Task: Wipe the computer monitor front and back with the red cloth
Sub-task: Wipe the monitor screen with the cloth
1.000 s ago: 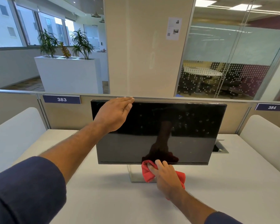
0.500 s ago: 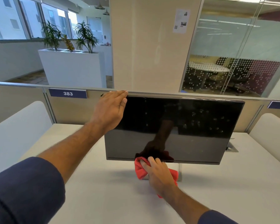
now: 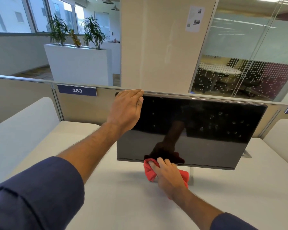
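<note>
A black computer monitor (image 3: 206,130) stands on a white desk (image 3: 123,196), its dark screen facing me and spotted with marks at the upper right. My left hand (image 3: 125,112) grips the monitor's top left corner, fingers over the top edge. My right hand (image 3: 169,176) presses a crumpled red cloth (image 3: 149,171) against the screen's bottom edge, left of centre. The monitor's stand (image 3: 190,176) is partly hidden behind that hand and the cloth. The monitor's back is out of sight.
A low beige partition (image 3: 90,107) with a "383" label (image 3: 77,90) runs behind the desk. White padded side panels (image 3: 23,127) flank the desk on both sides. A cable hatch (image 3: 247,155) sits in the desk at the right, behind the monitor.
My right hand with the red cloth has slid left along the screen's bottom edge. My left hand stays on the top left corner. The view has shifted left and the monitor looks turned slightly.
</note>
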